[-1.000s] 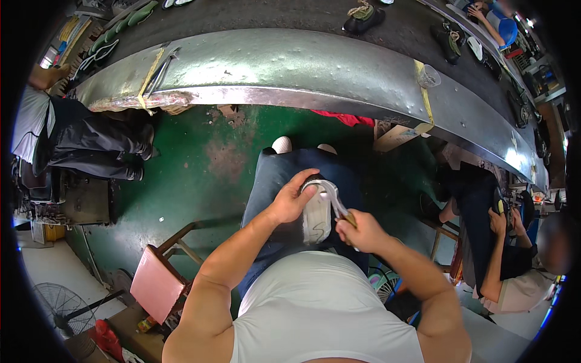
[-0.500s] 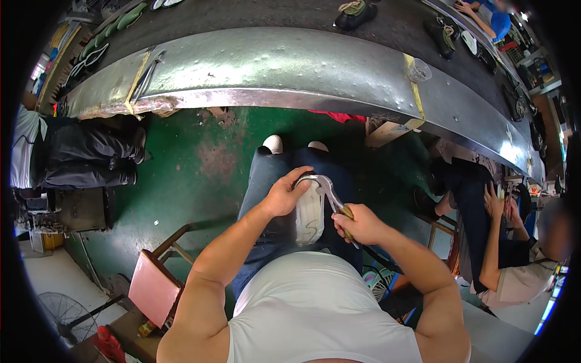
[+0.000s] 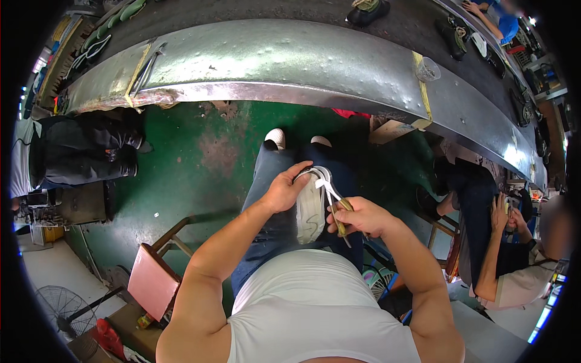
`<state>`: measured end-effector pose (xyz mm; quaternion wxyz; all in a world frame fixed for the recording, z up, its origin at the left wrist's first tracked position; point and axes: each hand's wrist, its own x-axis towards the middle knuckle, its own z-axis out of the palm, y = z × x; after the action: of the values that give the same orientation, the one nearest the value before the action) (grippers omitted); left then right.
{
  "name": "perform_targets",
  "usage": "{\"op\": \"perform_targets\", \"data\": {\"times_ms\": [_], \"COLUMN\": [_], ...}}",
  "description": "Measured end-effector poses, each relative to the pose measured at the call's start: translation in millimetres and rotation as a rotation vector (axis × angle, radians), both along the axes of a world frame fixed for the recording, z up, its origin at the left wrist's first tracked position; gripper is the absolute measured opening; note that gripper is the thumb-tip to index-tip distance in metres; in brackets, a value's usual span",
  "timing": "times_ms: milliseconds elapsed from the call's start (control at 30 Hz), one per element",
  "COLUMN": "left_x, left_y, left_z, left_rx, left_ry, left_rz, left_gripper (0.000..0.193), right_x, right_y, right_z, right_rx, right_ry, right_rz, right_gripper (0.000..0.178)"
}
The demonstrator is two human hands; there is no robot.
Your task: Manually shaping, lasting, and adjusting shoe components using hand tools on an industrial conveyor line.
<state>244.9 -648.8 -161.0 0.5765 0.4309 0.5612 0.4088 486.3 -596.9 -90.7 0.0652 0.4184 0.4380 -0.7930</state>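
Note:
A shoe on a last (image 3: 310, 215), pale underside up with a dark curved mark on it, lies along my lap. My left hand (image 3: 284, 190) is closed around its far end, thumb on the edge. In my right hand (image 3: 366, 218) is a pair of metal pincers (image 3: 325, 181) with worn yellowish handles. Their curved jaws are at the shoe's far right edge, by my left fingertips. The handles are spread apart within my fingers. Whether the jaws grip any material I cannot tell.
Ahead runs a dented metal bench edge (image 3: 242, 51) beside a dark belt with several shoes, among them a dark shoe (image 3: 368, 13). A clear cup (image 3: 427, 69) and a metal tool (image 3: 145, 69) rest there. Co-workers sit left and right. Behind left are a pink-seated stool (image 3: 154, 281) and a fan (image 3: 63, 305).
The pincers' handles have spread apart and the jaws have turned at the shoe's far edge. My left hand has stayed on the shoe. The view has shifted slightly.

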Motion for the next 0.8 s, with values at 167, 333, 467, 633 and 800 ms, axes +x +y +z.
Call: {"op": "perform_targets", "data": {"times_ms": [167,333,467,633,800], "left_x": [-3.5,4.1,-2.5,-12.4,-25.7], "left_y": [2.3,5.0,8.0,8.1,7.5], "left_z": [0.6,5.4,-2.6,-20.9,-7.9], "left_rx": [-0.045,-0.052,-0.017,-0.059,0.005], "left_ry": [0.011,0.015,0.067,-0.034,-0.045], "left_rz": [-0.021,-0.018,-0.044,-0.029,-0.136], "left_gripper": [0.039,0.040,0.040,0.041,0.041], "right_x": [1.9,1.0,-7.4,-15.5,-15.3], "right_y": [-2.1,13.9,10.1,-25.4,-41.6], "right_z": [-1.2,6.1,-2.6,-44.5,-52.2], "right_rx": [-0.038,-0.128,0.018,0.404,0.738], "right_ry": [-0.030,-0.022,-0.137,-0.169,-0.163], "right_rz": [0.057,0.076,0.086,-0.001,-0.017], "right_gripper": [0.028,0.031,0.019,0.022,0.023]}}
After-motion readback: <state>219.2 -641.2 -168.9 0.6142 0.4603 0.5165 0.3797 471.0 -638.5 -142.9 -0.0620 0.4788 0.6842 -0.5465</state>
